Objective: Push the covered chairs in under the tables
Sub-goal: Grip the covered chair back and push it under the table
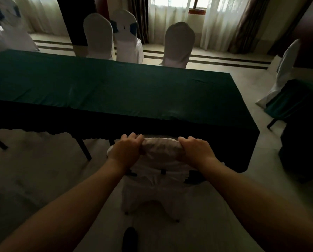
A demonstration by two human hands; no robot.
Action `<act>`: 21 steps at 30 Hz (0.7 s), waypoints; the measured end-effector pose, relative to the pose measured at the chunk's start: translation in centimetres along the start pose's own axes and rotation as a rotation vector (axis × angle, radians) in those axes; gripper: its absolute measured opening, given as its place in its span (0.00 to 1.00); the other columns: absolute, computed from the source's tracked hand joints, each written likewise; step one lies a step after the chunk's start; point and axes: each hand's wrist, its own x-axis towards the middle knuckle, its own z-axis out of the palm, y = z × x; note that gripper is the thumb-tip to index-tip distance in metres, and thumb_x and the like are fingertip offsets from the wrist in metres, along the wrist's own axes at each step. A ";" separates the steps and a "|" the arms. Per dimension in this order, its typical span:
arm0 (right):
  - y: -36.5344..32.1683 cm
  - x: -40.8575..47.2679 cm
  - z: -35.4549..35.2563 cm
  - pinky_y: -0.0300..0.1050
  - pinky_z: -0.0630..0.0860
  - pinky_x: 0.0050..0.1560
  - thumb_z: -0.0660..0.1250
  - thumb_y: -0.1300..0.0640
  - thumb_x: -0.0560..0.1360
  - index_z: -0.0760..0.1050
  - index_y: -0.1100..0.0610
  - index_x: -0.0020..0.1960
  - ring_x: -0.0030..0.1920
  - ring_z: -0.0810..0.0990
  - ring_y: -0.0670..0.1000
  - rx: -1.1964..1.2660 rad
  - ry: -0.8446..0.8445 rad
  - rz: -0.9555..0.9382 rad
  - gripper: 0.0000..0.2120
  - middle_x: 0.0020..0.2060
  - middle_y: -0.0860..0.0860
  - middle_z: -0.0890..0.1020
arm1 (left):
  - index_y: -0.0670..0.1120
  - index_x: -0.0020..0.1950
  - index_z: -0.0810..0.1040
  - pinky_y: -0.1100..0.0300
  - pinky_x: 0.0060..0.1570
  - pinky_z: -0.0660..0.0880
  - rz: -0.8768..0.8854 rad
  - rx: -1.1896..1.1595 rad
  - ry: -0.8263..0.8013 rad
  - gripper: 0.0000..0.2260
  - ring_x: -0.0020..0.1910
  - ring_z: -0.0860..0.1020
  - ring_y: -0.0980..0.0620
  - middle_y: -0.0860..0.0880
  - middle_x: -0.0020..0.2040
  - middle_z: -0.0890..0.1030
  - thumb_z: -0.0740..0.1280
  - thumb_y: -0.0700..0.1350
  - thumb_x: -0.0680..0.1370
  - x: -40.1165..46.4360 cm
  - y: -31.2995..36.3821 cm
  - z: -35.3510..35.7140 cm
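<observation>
- Left hand: fingers curled tight over covered chair top, left corner; loose cover might have slid.
- Chair: backrest met green table skirt; cloth risked snagging.
- Right hand: fingers clenched on right corner; uneven push could skew.

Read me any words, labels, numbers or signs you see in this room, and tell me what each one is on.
None: no readable text anywhere.
The green tablecloth is plain.
The white chair cover held by the left hand and right hand is plain.
The blue sash on a far chair shows no lettering.
</observation>
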 end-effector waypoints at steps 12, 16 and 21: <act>3.0 13.2 1.1 0.46 0.67 0.37 0.72 0.41 0.68 0.69 0.48 0.53 0.45 0.80 0.58 -0.044 -0.060 0.158 0.20 0.47 0.53 0.78 | 0.49 0.64 0.68 0.52 0.37 0.74 0.090 -0.039 -0.033 0.16 0.49 0.75 0.43 0.45 0.53 0.75 0.65 0.49 0.78 15.2 -5.9 2.0; 4.9 16.0 2.2 0.46 0.67 0.36 0.71 0.41 0.68 0.70 0.48 0.54 0.44 0.79 0.57 -0.040 -0.045 0.165 0.20 0.46 0.53 0.78 | 0.49 0.64 0.69 0.51 0.38 0.77 0.140 -0.043 -0.033 0.17 0.48 0.75 0.43 0.45 0.53 0.76 0.65 0.52 0.78 18.8 -6.4 2.9; 8.7 18.2 2.0 0.45 0.66 0.36 0.72 0.39 0.67 0.70 0.48 0.53 0.42 0.79 0.55 -0.042 -0.021 0.160 0.22 0.44 0.52 0.78 | 0.49 0.64 0.69 0.51 0.40 0.77 0.123 -0.037 -0.016 0.18 0.49 0.76 0.43 0.45 0.54 0.76 0.66 0.53 0.77 22.0 -4.7 2.5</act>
